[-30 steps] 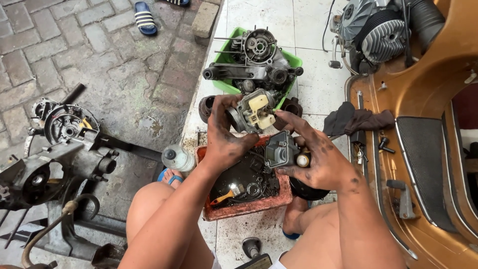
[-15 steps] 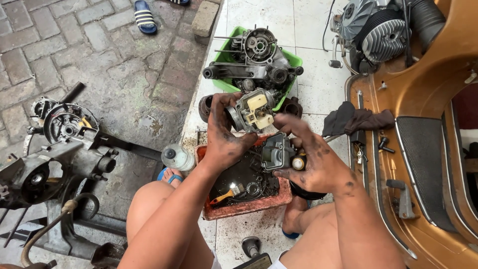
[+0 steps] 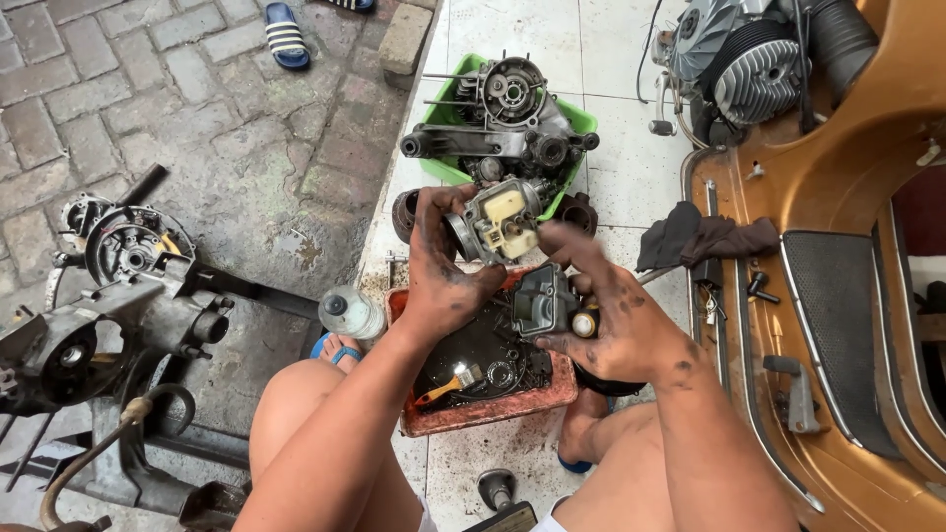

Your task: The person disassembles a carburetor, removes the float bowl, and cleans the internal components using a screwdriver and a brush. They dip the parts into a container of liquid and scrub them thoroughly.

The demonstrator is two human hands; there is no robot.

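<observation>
Carburetor body (image 3: 498, 222), grey metal with cream plastic floats showing on its open face, sits just above the middle of the frame, gripped in the left hand (image 3: 443, 271). That hand is smeared with black grease; its fingers curl around the left side of the part and the thumb presses against its lower edge, so the fingers are closed on it rather than spread. Just below and to the right, the right hand (image 3: 616, 315) holds a dark metal bowl cover (image 3: 542, 300) with its hollow side turned toward the camera, and a small screwdriver with a yellow and black handle (image 3: 585, 321) is tucked against the palm. The right index finger is stretched out up toward the carburetor body, while the other fingers wrap around the cover. Both hands hover over an orange tray (image 3: 493, 409) near the lower middle of the frame, which contains dark oily liquid, small parts and a paintbrush (image 3: 448, 382). Above the hands, at the upper middle, a green tray (image 3: 581, 118) carries a large engine case (image 3: 503, 123). A clear plastic bottle (image 3: 350, 313) stands left of the orange tray on the white tiles. Another engine block (image 3: 108, 296) lies on the brick paving at the left. A brown scooter body (image 3: 838, 296) fills the right side, with a dark rag (image 3: 705, 236) lying on its edge.
</observation>
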